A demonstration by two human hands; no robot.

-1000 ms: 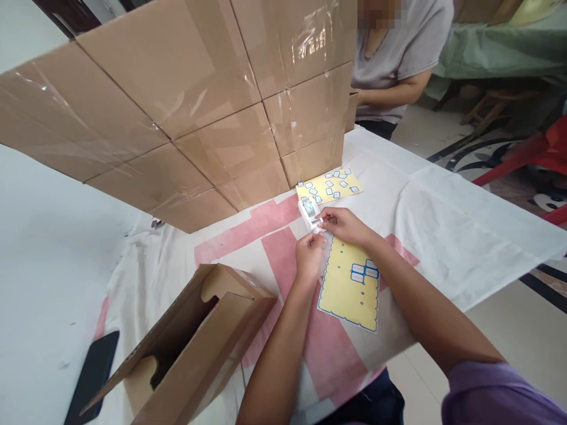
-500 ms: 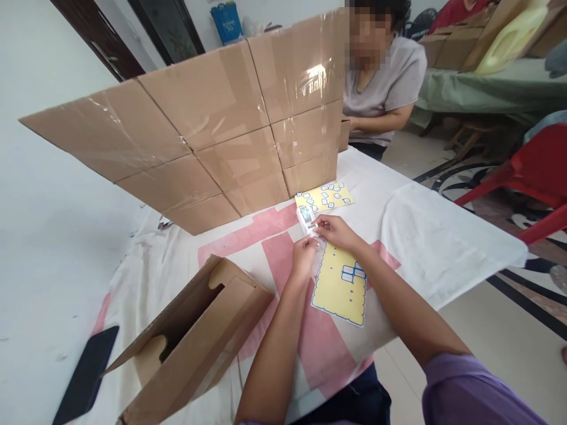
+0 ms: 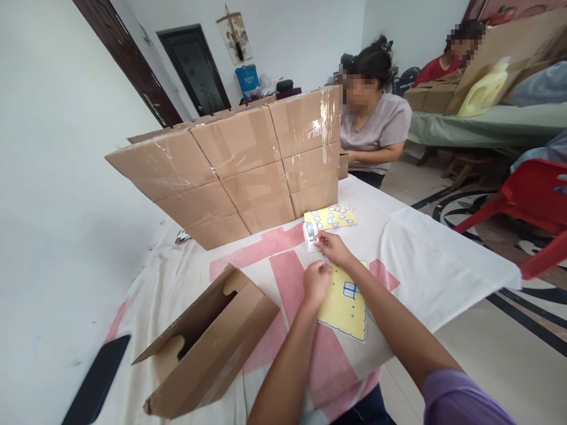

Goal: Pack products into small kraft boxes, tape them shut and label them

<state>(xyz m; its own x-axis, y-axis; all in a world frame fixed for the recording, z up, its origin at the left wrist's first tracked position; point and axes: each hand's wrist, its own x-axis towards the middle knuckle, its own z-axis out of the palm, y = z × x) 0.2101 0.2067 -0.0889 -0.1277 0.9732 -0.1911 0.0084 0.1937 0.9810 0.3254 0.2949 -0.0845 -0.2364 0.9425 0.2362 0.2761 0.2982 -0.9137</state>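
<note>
A small white box with a greyish panel on top (image 3: 310, 241) sits on the table ahead of me. My right hand (image 3: 335, 248) is closed in a pinch at its right edge; what lies between the fingertips is too small to make out. Just nearer to me, my left hand (image 3: 317, 282) is also pinched, its fingertips hidden. Under my forearms lies a yellow sheet with a blue scalloped border (image 3: 340, 313), with a few blue-outlined white pieces (image 3: 349, 289) on it. Behind the white box is a yellow strip (image 3: 330, 218) bearing several such pieces.
A tall cardboard partition (image 3: 261, 183) stands across the table. An open cardboard box (image 3: 221, 348) lies left of my arm, with a black phone-like slab (image 3: 97, 378) beyond. A person (image 3: 376, 124) sits behind the partition; a red chair (image 3: 531, 200) is at right.
My left hand has drawn back from the white box towards me. My right hand stays at the box's edge. The view has tilted up, showing more of the room.
</note>
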